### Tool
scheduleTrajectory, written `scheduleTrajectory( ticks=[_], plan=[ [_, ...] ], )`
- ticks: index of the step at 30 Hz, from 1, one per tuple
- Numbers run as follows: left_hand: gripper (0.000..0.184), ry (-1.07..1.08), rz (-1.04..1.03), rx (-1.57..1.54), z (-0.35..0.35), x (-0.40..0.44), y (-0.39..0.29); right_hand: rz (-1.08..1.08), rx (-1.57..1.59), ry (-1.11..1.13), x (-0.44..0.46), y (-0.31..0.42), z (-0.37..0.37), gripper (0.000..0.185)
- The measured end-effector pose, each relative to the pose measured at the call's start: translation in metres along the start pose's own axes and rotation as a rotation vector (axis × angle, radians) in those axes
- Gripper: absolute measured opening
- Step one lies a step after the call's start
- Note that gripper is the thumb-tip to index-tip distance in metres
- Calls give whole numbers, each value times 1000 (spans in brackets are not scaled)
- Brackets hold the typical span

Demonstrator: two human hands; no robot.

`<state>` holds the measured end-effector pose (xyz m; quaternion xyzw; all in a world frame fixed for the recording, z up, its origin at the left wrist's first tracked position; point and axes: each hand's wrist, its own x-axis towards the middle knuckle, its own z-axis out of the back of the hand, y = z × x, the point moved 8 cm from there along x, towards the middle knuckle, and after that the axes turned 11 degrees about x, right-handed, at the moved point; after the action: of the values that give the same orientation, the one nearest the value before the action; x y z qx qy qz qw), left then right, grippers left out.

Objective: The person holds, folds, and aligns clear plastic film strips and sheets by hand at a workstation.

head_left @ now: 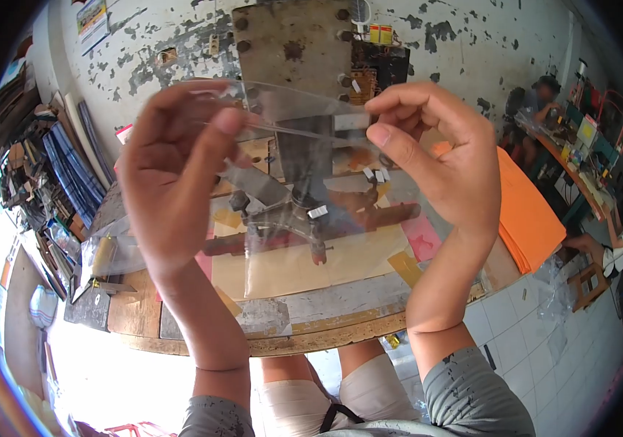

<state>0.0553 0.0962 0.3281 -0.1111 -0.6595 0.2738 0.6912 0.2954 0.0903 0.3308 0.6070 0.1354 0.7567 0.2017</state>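
Observation:
A clear plastic bag [308,109] hangs in front of me, stretched between my two hands over the workbench. My left hand [169,164] pinches its upper left part, slightly blurred, with the thumb against the fingers. At the upper right corner, my right hand [443,156] grips the edge between thumb and fingertips. Through the film I see a metal press [293,54] with a bolted plate, and dark metal clamp parts [282,222] on the bench. Below them lies a pale yellow board [311,277] with pink pieces [421,237] beside it.
Orange sheets [530,211] are stacked at the bench's right. A roll in clear film [104,255] stands at the left, near piled rolls and boards [71,160]. The bench's wooden front edge [348,336] curves before me. Two people sit at the right, near a wooden stool [587,284].

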Motion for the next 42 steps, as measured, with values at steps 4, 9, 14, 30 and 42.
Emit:
scheduleTrajectory(
  ticks=[4, 9, 14, 30, 42],
  plan=[
    [28, -150, -29, 63, 26, 3, 2, 19, -42, -87, -2, -3, 16, 21],
    [32, -286, -53, 149, 52, 6, 9, -19, -212, -156, 0, -7, 27, 17],
    [34, -318, -30, 112, 59, 11, 22, -19, -98, -127, 1, -17, 30, 13],
    [40, -197, 154, 209, 53, 16, 46, -56, 247, -368, 3, -14, 44, 26],
    [40, -249, 165, 210, 61, 17, 53, -26, 180, -408, 4, -20, 42, 35]
  ],
)
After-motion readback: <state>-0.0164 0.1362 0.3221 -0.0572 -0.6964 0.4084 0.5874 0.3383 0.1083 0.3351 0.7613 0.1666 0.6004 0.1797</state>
